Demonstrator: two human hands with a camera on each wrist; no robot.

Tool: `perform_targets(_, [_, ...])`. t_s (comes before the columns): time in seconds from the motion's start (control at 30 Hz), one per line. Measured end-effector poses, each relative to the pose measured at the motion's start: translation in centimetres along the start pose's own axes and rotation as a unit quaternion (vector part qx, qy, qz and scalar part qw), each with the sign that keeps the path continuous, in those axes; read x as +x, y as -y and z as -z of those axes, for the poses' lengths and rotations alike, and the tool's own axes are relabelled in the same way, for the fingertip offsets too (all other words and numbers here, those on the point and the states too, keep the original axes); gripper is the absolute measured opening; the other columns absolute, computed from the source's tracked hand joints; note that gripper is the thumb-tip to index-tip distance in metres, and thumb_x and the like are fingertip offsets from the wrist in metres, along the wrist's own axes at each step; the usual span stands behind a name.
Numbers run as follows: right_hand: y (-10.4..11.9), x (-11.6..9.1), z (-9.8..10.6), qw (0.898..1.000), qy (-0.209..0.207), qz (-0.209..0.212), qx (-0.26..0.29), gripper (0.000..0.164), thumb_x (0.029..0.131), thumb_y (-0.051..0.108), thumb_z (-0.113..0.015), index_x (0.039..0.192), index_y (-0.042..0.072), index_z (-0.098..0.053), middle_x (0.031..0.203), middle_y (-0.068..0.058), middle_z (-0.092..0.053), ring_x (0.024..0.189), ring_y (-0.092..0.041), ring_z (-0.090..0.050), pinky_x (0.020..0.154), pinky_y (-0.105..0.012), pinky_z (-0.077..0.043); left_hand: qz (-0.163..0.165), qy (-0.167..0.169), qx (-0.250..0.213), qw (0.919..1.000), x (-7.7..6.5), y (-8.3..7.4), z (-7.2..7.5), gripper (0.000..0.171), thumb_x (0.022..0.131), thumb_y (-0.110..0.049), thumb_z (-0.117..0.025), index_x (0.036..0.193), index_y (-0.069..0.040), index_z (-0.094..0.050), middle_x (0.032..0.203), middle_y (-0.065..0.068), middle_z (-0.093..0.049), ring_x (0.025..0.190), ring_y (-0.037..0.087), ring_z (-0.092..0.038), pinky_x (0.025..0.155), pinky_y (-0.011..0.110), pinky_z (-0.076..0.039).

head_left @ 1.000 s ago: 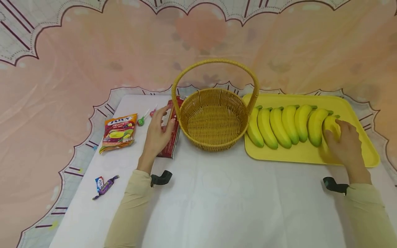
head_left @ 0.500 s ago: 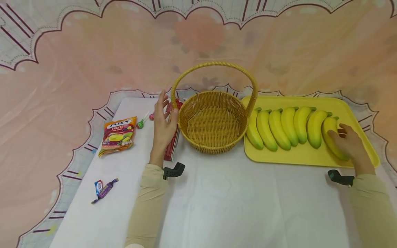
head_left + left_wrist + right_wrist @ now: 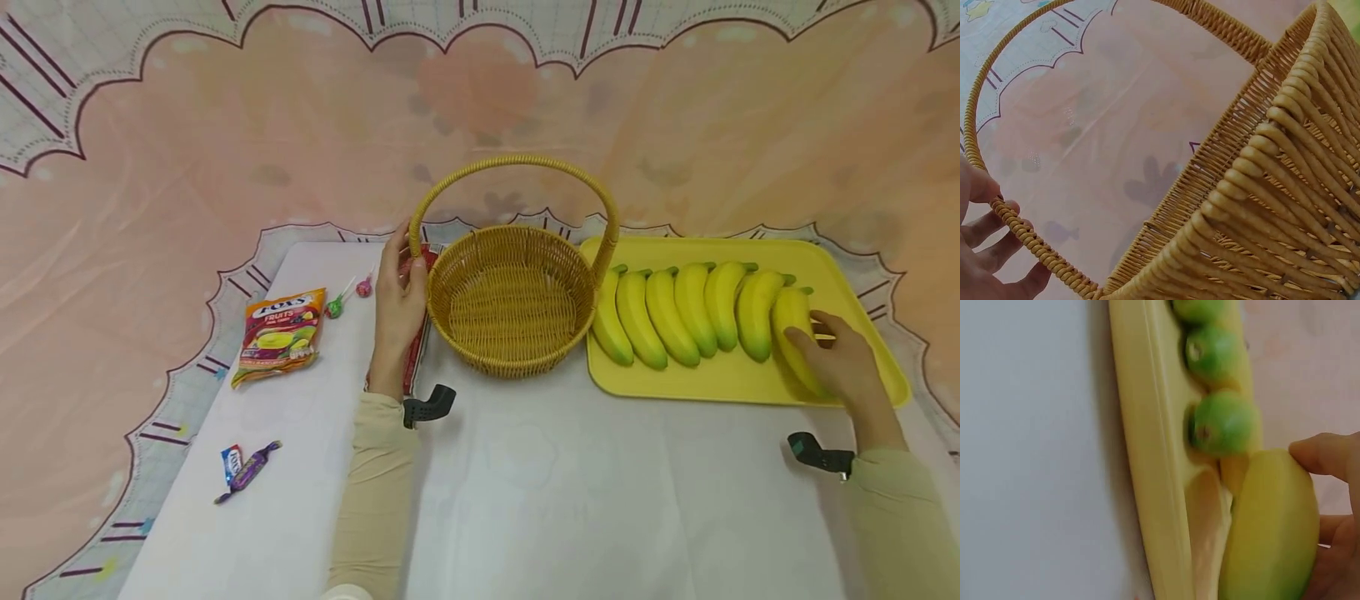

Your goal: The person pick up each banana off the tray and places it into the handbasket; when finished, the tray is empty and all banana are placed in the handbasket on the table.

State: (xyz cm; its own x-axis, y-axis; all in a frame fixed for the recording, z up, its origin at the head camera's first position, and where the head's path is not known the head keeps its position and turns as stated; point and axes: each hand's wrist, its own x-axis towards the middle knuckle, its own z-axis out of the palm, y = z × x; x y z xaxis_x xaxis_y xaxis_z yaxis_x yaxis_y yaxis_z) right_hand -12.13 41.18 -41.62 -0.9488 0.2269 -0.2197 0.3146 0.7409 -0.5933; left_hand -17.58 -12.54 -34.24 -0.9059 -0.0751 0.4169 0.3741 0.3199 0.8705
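Note:
A yellow wicker basket [image 3: 517, 367] with a tall arched handle [image 3: 517, 158] stands at mid-table. My left hand [image 3: 399, 312] holds that handle low on its left side, thumb on one side and fingers around the other, as the left wrist view shows. On a yellow tray [image 3: 705, 390] at right lies a row of several bananas with green tips. My right hand [image 3: 846, 354] grips the rightmost banana [image 3: 791, 321] between thumb and fingers. In the right wrist view this banana [image 3: 1269, 531] is tilted away from its neighbours, whose green ends [image 3: 1222, 422] line up beside the tray's rim.
Left of the basket, a red box [image 3: 415, 367] lies partly under my left hand. Two lollipops [image 3: 334, 307] and an orange candy bag [image 3: 279, 337] lie further left. Two small wrapped candies [image 3: 251, 472] are near the table's left edge. A patterned cloth [image 3: 480, 100] hangs behind.
My left hand has moved from over the red box to the basket handle and taken hold of it. My right hand has closed on the rightmost banana and shifted it slightly.

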Motion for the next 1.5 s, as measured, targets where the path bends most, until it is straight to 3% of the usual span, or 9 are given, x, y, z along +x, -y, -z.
perform_targets(0.33, [2.8,-4.1,-2.5,0.997,-0.023,0.078,-0.001,0.073,0.097,0.044,-0.044,0.150,0.002,-0.016,0.138,-0.036,-0.034,0.117,-0.054,-0.036,0.085,-0.065,-0.037,0.008,-0.012,-0.001,0.9999,-0.1,0.6,0.2,0.044,0.099,-0.010,-0.045,0.142,-0.013,-0.041,0.132,0.017,-0.049,0.124,0.029,-0.049,0.099,0.048,-0.045])
perform_targets(0.43, [4.1,-5.3,-3.1,0.993,-0.031,0.116,-0.002,0.070,0.097,0.040,-0.048,0.149,0.002,-0.021,0.135,-0.034,-0.039,0.113,-0.051,-0.041,0.083,-0.042,-0.045,0.009,-0.011,0.000,0.9999,-0.2,0.6,0.2,0.044,0.099,-0.011,-0.045,0.142,-0.013,-0.041,0.133,0.016,-0.049,0.123,0.028,-0.049,0.097,0.048,-0.046])
perform_targets(0.53, [5.4,-6.4,-3.5,0.987,-0.040,0.153,0.002,0.066,0.096,0.035,-0.052,0.147,0.001,-0.026,0.132,-0.031,-0.043,0.111,-0.046,-0.045,0.074,-0.016,-0.038,0.009,-0.009,0.001,0.9999,-0.3,0.5,0.3,0.044,0.099,-0.012,-0.045,0.142,-0.013,-0.041,0.133,0.016,-0.049,0.124,0.029,-0.049,0.097,0.048,-0.046])
perform_targets(0.63, [6.8,-7.2,-4.0,0.983,-0.043,0.180,0.004,0.064,0.095,0.031,-0.055,0.146,0.002,-0.029,0.131,-0.029,-0.045,0.109,-0.043,-0.047,0.069,-0.008,-0.032,0.008,-0.007,0.003,0.9999,-0.3,0.4,0.4,0.044,0.099,-0.012,-0.046,0.143,-0.013,-0.041,0.133,0.017,-0.049,0.124,0.030,-0.049,0.097,0.049,-0.046])
perform_targets(0.77, [8.4,-8.1,-4.8,0.977,-0.040,0.209,0.003,0.062,0.094,0.027,-0.058,0.145,0.004,-0.033,0.130,-0.026,-0.047,0.106,-0.035,-0.047,0.072,-0.010,-0.033,0.004,-0.003,0.004,1.0000,-0.4,0.4,0.6,0.044,0.099,-0.012,-0.046,0.143,-0.012,-0.040,0.133,0.018,-0.048,0.124,0.031,-0.049,0.097,0.049,-0.046])
perform_targets(0.97, [10.7,-9.1,-6.4,0.965,-0.034,0.259,0.002,0.060,0.091,0.023,-0.064,0.142,0.006,-0.039,0.132,-0.019,-0.049,0.102,-0.005,-0.042,0.075,-0.015,-0.036,0.003,0.001,0.002,1.0000,-0.2,0.3,0.6,0.044,0.099,-0.012,-0.046,0.143,-0.013,-0.040,0.134,0.017,-0.048,0.124,0.031,-0.050,0.098,0.047,-0.046])
perform_targets(1.03, [11.5,-9.4,-6.9,0.962,-0.025,0.271,0.006,0.060,0.090,0.022,-0.064,0.143,0.007,-0.039,0.133,-0.018,-0.050,0.103,-0.006,-0.043,0.075,-0.016,-0.036,-0.001,0.001,-0.002,1.0000,-0.2,0.3,0.6,0.044,0.099,-0.010,-0.046,0.143,-0.012,-0.040,0.133,0.018,-0.049,0.124,0.031,-0.050,0.100,0.046,-0.045])
perform_targets(1.2, [13.8,-9.5,-7.9,0.959,0.001,0.285,0.012,0.059,0.092,0.024,-0.062,0.144,0.011,-0.038,0.132,-0.016,-0.051,0.107,-0.026,-0.050,0.080,-0.019,-0.038,-0.006,-0.001,-0.011,0.9999,-0.1,0.3,0.6,0.044,0.099,-0.007,-0.046,0.142,-0.010,-0.040,0.132,0.019,-0.049,0.124,0.031,-0.050,0.105,0.043,-0.041])
perform_targets(1.5, [17.7,-8.8,-9.4,0.952,0.035,0.305,0.010,0.060,0.093,0.031,-0.060,0.145,0.014,-0.036,0.131,-0.009,-0.052,0.109,-0.024,-0.052,0.083,-0.037,-0.045,0.010,0.002,-0.007,0.9999,-0.2,0.2,0.7,0.045,0.099,-0.009,-0.046,0.143,-0.011,-0.040,0.134,0.018,-0.048,0.126,0.031,-0.049,0.105,0.043,-0.041])
